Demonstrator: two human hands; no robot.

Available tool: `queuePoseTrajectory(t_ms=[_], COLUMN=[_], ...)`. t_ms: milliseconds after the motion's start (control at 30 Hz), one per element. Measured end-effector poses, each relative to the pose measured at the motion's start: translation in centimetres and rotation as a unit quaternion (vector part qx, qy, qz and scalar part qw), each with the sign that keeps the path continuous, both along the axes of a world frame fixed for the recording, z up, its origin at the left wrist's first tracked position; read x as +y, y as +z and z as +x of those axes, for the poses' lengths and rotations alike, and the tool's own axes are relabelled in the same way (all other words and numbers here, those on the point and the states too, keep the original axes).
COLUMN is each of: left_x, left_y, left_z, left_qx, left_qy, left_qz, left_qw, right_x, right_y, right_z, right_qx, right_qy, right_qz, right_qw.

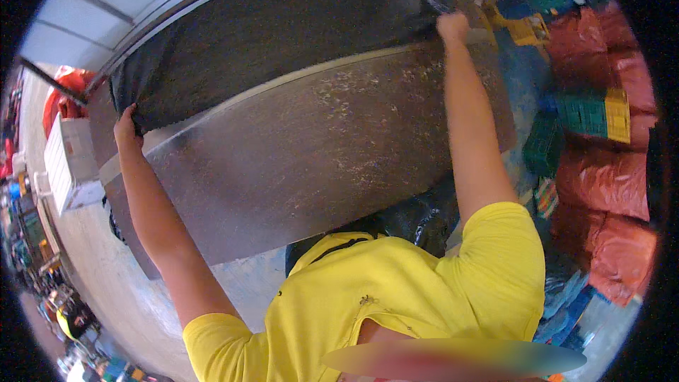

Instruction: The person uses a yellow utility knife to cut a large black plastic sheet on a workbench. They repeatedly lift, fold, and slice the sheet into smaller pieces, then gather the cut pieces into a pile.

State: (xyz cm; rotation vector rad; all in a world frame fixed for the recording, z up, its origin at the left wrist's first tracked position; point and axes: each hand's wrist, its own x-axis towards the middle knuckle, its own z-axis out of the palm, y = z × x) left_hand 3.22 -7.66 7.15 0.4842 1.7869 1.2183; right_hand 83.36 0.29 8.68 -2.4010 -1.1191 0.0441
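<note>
A long piece of black cloth (283, 35) stretches across the far half of a brown work table (332, 141). My left hand (129, 129) grips its near left corner, the fingers closed round the edge. At the far right, my right hand (453, 26) is closed on the cloth's right end. Both arms reach far out over the table. The cloth's near edge runs in a nearly straight line between my hands, along a pale strip on the tabletop. Small light specks and scuffs mark the bare brown surface nearer to me.
A metal rail runs along the table's far side. To the left stand a white slatted box (73, 163) and a red bundle (64, 102). Red plastic sacks (601, 184) and green and yellow crates (583, 113) are piled at the right. A black plastic bag (424, 212) lies by the near edge.
</note>
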Motion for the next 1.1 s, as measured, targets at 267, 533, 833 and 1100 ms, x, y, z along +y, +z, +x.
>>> queuePoseTrajectory(t_ms=[267,533,833,1100], left_x=[-34.7,-41.1,-15.8,-20.1], left_y=[0.9,4.2,1.8,-0.1], left_z=[7.8,7.5,10.3,9.0], left_qx=[0.346,0.373,0.614,0.617], left_qy=[0.053,-0.015,-0.045,-0.055], left_qz=[-0.096,-0.448,-0.193,-0.198], left_qw=[0.932,0.812,0.764,0.760], right_x=[-33.1,-47.2,-30.8,-15.9], right_y=[0.3,-7.2,2.7,5.4], right_z=[4.6,7.5,0.3,-51.0], right_qx=[-0.095,-0.142,-0.092,0.126], right_qy=[-0.027,-0.097,-0.088,0.710], right_qz=[0.023,-0.070,0.217,0.101], right_qw=[0.995,0.983,0.968,0.685])
